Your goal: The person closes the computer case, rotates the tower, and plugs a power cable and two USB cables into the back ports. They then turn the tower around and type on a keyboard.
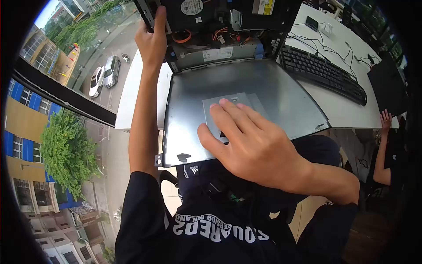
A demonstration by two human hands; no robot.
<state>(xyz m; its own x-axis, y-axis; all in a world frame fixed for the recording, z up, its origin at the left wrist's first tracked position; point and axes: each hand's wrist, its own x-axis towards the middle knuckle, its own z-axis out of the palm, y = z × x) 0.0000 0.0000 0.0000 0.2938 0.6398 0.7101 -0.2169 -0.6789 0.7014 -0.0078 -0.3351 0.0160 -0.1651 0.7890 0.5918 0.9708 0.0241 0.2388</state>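
Note:
A grey metal side panel (272, 90) of a computer case lies flat in front of me, reaching over the table edge toward my lap. My right hand (246, 143) rests palm down on it, fingers spread over a small raised grey plate (226, 103). My left hand (151, 37) reaches up and grips the black left edge of the open computer case (211, 20). Inside the case I see a fan, a label and orange cables.
A black keyboard (323, 72) with cables lies on the white table (347, 116) to the right. Another person's hand (386, 119) shows at the far right. A large window on the left looks down on a street, cars and buildings.

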